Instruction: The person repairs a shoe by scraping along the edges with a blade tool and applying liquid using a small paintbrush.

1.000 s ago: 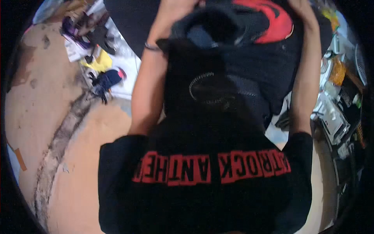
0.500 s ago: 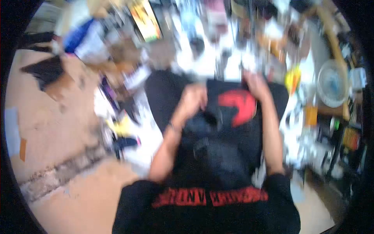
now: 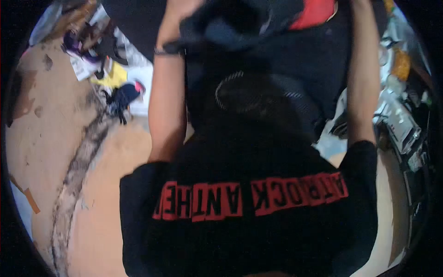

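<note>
A dark cloth-like item (image 3: pixel 221 32) with a red patch (image 3: pixel 316 14) lies across my lap at the top of the view; its exact kind is unclear. My left hand (image 3: pixel 182 8) is at the top edge against the left side of this item, its fingers hidden or cut off. A dark band circles that wrist. On the other side, only my right forearm (image 3: pixel 362 78) shows, running up past the item's right side; the right hand lies beyond the frame.
Black clothing with red lettering (image 3: pixel 295 196) covers my torso. Left on the worn floor (image 3: pixel 41 152) lie papers, a yellow piece (image 3: pixel 115 76) and a dark item with a pink end (image 3: pixel 122 97). Silvery packets (image 3: pixel 397 117) and an orange item (image 3: pixel 401 64) clutter the right side.
The view has tilted down toward my torso, so the cluttered area ahead has left the frame. My hands and the dark item now sit at the top edge, the right hand out of sight.
</note>
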`<state>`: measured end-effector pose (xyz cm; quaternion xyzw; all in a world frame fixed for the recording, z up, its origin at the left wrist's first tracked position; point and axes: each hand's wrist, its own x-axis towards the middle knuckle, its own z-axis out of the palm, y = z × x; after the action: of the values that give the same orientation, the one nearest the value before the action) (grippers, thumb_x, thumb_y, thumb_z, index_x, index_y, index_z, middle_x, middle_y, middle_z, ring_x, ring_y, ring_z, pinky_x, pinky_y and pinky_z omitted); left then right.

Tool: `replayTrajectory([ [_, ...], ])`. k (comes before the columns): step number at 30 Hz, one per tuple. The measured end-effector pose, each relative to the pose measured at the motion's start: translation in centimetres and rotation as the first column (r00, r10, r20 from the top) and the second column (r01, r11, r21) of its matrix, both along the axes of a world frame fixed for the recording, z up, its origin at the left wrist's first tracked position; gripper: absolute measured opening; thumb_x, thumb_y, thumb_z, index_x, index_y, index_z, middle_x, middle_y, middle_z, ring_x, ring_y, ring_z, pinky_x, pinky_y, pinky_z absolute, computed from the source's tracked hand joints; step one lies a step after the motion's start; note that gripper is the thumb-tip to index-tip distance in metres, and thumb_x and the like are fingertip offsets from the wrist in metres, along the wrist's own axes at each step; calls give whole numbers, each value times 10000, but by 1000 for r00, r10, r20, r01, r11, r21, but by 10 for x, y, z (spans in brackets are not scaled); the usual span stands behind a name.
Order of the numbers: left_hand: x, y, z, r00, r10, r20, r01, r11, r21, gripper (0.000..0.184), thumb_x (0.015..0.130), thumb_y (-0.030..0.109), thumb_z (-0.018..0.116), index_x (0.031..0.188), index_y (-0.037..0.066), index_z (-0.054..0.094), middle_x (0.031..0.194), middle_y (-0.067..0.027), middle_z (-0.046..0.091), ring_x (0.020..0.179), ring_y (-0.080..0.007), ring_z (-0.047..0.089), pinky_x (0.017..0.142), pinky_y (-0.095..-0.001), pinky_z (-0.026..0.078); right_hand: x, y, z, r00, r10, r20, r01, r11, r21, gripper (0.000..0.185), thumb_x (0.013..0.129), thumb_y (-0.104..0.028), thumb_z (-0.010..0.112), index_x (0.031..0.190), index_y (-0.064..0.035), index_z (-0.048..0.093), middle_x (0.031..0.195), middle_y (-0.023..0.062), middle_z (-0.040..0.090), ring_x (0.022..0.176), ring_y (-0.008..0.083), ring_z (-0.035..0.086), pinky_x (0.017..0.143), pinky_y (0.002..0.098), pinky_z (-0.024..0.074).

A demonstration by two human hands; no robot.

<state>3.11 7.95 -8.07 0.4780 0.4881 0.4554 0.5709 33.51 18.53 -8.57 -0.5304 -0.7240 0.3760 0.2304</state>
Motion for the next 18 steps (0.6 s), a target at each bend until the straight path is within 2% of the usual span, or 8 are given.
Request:
replayTrajectory([
  [1,-1,-2,5,966,-92,-240,120,987,105,347,1054,199,475,913,0,722,786,-56,701,692,-118,646,624,-256,509,-1,6,5,999,-34,38,33,999,7,530,1070,-415,450,789,-25,676,623,46,613,607,146,598,606,323,502],
  [2,-1,0,6,983,-123,-138,124,992,0,355,1070,271,500,1032,7,734,831,-20,660,765,-85,583,726,-226,468,-1,12,9,995,-67,74,69,997,-20,547,1068,-432,458,781,-25,683,617,41,614,603,140,594,604,315,500],
  [7,-5,1,17,990,-87,-109,83,996,-38,262,1009,234,618,977,12,753,788,-27,692,677,-86,620,623,-244,509,4,22,-3,989,118,-89,-114,992,47,398,1047,-258,459,811,-28,684,685,57,654,599,129,589,552,289,476],
  [9,-23,-15,-42,839,-45,-543,215,943,255,256,1007,211,607,975,-1,746,761,-29,671,672,-104,603,628,-263,495,3,15,-5,995,87,-50,-86,996,14,390,1039,-283,472,834,-34,689,701,90,662,607,175,602,568,337,484],
  [11,-33,-47,-41,854,-82,-513,230,945,232,201,965,175,652,945,-1,745,782,-53,693,636,-118,622,590,-285,511,2,-11,-8,993,112,24,-111,994,-23,384,1032,-309,484,856,-39,694,718,124,670,616,221,615,583,386,493],
  [13,0,-13,22,997,-3,-83,1,1000,-27,201,965,170,665,1007,-1,762,811,-57,695,603,-104,611,543,-265,489,10,5,-21,982,167,88,-182,961,207,382,1024,-334,497,879,-44,699,734,157,678,624,268,628,599,435,501],
  [16,7,0,30,998,-22,-60,20,999,-25,117,912,81,730,973,-3,785,830,-52,693,609,-71,605,508,-235,468,-1,11,5,994,88,-68,-87,996,21,562,1061,-433,489,749,-5,673,520,53,554,515,131,537,542,316,464],
  [18,6,4,27,993,-30,-116,33,999,15,107,902,83,743,943,-7,784,856,-62,705,620,-78,613,519,-239,485,1,19,11,995,97,-14,-98,987,-129,394,1047,-324,513,869,-17,684,671,130,644,658,238,649,626,383,508],
])
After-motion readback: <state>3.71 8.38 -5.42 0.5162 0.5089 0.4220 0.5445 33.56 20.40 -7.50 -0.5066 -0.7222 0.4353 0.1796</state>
